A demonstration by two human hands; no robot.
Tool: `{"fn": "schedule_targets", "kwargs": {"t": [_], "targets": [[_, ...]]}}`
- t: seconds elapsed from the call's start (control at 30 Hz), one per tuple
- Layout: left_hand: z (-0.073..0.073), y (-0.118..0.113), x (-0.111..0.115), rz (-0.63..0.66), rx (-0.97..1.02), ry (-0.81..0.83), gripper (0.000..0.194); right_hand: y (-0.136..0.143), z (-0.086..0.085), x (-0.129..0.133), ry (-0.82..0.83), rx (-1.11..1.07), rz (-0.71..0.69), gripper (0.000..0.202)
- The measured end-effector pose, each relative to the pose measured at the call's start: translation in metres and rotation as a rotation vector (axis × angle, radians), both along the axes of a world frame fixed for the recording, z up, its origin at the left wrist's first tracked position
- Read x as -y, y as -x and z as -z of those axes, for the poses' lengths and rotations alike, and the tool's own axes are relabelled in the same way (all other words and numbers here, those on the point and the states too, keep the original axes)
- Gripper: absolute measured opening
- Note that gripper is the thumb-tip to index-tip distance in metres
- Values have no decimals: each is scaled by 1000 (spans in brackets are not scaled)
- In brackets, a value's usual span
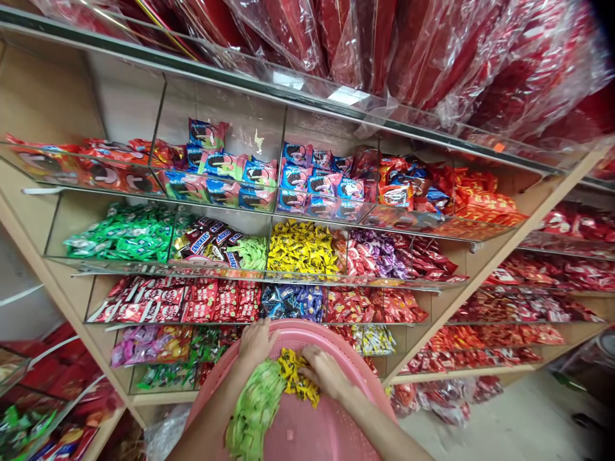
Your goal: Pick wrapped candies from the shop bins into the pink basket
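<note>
A pink plastic basket (353, 429) tilts in front of the shelves. My left hand (256, 342) is closed over its far rim, left of the middle. Inside the basket, my right hand (327, 371) has its fingers curled against yellow-wrapped candies (291, 371); the fingertips are partly hidden among them. To the left of these lies a heap of light green wrapped candies (257, 410), partly behind my left forearm. Straight ahead, a shelf compartment holds more yellow-wrapped candies (302, 250), with some light green ones (252, 253) beside it.
Glass-fronted shelves hold green candies (122, 234), Snickers bars (211, 240), blue-wrapped snacks (221, 166) and red packets (221, 301). Plastic-wrapped red items (355, 38) lie on top. More shelves (528, 307) stand to the right, above a pale floor (523, 416).
</note>
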State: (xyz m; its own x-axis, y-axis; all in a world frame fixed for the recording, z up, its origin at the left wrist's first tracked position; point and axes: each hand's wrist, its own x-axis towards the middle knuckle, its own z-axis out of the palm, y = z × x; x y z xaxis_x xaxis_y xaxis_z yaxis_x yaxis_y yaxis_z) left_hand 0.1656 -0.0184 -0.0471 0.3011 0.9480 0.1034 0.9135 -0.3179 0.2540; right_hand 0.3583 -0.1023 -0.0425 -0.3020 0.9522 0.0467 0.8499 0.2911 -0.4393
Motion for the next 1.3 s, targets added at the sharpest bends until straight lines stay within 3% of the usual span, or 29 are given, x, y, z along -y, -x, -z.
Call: {"fn": "schedule_targets", "kwargs": {"t": [0.33, 0.67, 0.97, 1.17, 1.3], "targets": [[-1, 0, 0, 14, -14, -21, 43, 2, 7, 3, -15, -124, -61, 16], [-4, -1, 0, 10, -9, -10, 42, 7, 19, 8, -29, 19, -167, 12], [-3, -1, 0, 12, -10, -5, 40, -7, 14, -7, -103, -142, 23, 13], [-2, -2, 0, 18, -10, -29, 42, -15, 10, -3, -62, 133, 132, 11], [-3, -1, 1, 22, -13, -21, 40, -13, 6, 0, 14, 182, 87, 6]]}}
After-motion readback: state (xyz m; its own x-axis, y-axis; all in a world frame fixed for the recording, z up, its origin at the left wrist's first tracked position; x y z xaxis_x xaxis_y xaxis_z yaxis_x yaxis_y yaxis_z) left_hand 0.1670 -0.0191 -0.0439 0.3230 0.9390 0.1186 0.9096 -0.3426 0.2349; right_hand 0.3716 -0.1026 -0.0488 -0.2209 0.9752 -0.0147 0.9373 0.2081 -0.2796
